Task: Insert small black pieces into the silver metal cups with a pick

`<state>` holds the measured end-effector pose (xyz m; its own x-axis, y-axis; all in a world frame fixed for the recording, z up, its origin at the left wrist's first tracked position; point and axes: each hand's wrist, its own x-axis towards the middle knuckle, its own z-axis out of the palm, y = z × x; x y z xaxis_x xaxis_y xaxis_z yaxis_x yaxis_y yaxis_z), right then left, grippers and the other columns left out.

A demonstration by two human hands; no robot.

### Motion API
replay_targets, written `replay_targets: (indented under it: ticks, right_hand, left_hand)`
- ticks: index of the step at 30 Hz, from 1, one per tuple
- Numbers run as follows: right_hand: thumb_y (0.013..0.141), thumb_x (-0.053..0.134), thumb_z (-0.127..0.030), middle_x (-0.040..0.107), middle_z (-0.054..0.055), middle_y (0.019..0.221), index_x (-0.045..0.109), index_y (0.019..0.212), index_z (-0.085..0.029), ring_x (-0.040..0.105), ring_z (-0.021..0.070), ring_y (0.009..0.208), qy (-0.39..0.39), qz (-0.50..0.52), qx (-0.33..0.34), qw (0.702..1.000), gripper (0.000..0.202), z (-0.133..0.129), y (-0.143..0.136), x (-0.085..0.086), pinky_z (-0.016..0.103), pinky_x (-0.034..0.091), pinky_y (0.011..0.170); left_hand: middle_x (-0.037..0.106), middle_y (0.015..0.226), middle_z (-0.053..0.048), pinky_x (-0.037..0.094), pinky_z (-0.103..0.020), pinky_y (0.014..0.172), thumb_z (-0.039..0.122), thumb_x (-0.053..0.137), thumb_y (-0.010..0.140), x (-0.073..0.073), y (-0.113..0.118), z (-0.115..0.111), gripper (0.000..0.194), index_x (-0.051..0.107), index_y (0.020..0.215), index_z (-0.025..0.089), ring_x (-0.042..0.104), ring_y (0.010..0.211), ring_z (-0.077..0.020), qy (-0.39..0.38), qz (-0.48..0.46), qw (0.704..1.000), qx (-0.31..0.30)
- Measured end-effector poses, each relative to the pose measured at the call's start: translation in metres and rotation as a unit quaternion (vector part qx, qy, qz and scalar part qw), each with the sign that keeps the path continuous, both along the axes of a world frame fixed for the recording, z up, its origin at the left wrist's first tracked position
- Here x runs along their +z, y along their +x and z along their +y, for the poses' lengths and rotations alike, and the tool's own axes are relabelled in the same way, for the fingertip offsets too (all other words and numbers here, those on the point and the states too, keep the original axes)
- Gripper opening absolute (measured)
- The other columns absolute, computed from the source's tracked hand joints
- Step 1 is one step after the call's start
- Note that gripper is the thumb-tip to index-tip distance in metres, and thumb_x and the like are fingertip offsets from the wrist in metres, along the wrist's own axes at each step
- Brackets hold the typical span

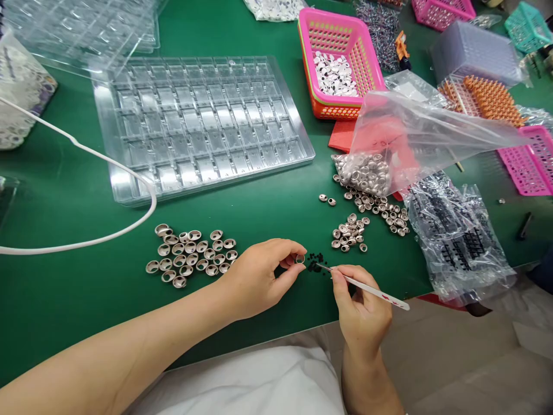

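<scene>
Between thumb and forefinger, my left hand (pixel 263 274) pinches a small silvery oval metal ring-like part (pixel 299 260). My right hand (pixel 365 305) grips white tweezers (pixel 375 293), whose tip reaches into a little pile of tiny black pieces (pixel 317 263) on the green table. Whether the tip holds a piece is too small to tell. Left of my left hand lies a group of similar metal parts (pixel 190 253), spread out with their openings up. Beyond my right hand is a heap of more metal parts (pixel 349 231), with others spilling from a clear plastic bag (pixel 367 173).
A clear compartment tray (pixel 207 124) lies across the back left. A pink basket (pixel 341 55) holds white pieces with black spots. A white cable (pixel 108 155) curves over the left side. Plastic bags with black parts (pixel 460 242) lie at the right edge.
</scene>
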<state>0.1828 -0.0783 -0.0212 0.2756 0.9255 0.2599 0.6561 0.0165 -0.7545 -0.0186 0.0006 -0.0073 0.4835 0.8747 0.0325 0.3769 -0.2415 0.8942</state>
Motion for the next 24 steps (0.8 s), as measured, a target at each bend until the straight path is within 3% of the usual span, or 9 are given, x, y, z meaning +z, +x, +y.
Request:
replay_targets:
  ticks: [24]
  right_hand:
    - [0.091, 0.069, -0.014, 0.072, 0.002, 0.085, 0.069, 0.097, -0.023, 0.068, 0.0149, 0.073, 0.04, -0.037, 0.05, 0.997, 0.011, 0.0043, 0.0004, 0.005, 0.027, 0.058, 0.063]
  left_hand:
    - [0.075, 0.089, -0.003, 0.06, -0.025, 0.074, 0.017, 0.063, 0.091, 0.001, -0.0004, 0.0003, 0.012, 0.069, 0.103, 0.016, 0.071, 0.076, -0.015, 0.021, -0.002, 1.0, -0.005]
